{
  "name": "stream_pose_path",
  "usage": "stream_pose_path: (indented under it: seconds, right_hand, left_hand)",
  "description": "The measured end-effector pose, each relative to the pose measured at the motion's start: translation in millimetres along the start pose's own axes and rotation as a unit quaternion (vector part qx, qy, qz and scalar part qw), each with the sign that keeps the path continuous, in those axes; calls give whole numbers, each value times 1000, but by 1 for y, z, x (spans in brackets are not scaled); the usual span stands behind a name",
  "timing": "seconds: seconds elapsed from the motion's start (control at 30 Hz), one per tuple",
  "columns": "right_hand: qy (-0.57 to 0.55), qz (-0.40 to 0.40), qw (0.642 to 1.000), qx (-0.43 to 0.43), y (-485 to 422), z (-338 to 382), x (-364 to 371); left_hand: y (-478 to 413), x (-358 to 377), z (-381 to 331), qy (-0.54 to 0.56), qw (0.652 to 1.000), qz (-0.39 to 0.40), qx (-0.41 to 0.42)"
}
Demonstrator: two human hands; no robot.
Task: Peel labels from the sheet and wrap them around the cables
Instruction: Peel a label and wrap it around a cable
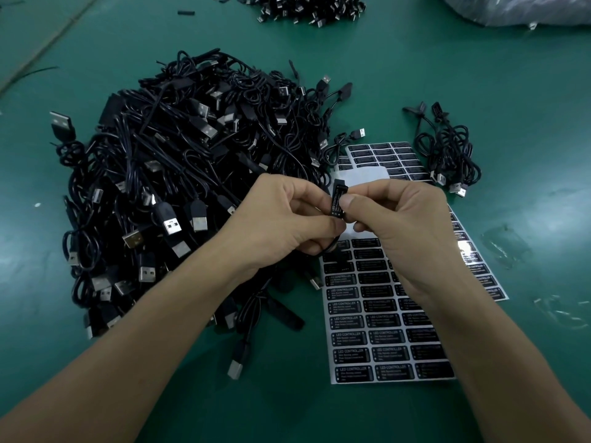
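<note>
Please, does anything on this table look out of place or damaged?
Nothing looks damaged. The right sheet lies tilted, not squared with the near sheet. What look like small clear scraps lie loose on the green mat to their right.

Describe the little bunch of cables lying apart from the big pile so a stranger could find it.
Start at the big heap of black USB cables on the left of the green table; the label sheets lie to its right. Past the far sheet's right edge sits the small bunch. Unlike the heap, it is just a few coiled cables lying alone on the table.
</note>
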State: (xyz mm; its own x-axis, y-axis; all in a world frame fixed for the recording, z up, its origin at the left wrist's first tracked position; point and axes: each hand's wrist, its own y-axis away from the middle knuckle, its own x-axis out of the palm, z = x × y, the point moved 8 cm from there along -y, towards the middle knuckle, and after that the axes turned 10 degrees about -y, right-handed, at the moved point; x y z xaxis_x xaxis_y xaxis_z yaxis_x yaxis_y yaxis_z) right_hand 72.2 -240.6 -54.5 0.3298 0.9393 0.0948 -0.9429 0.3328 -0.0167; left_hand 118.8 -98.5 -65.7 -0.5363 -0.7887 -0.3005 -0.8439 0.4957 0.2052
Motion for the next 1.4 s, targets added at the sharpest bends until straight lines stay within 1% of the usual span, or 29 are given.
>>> stream_pose_path:
  seconds: [0.3, 0.6, 1.0, 1.4]
  right_hand:
    - [29, 1, 999, -14, 1, 2, 0]
    - [31, 5, 999, -16, 1, 2, 0]
    - [43, -31, 998, -39, 2, 2, 0]
    - [46, -43, 997, -42, 3, 0, 0]
  left_hand:
    - [0, 0, 0, 0, 1000, 2, 3]
    - [0, 0, 0, -2, 1000, 4, 6]
    - [2, 0, -1, 2, 1000, -3, -1]
    - [3, 0, -2, 29, 999, -7, -16]
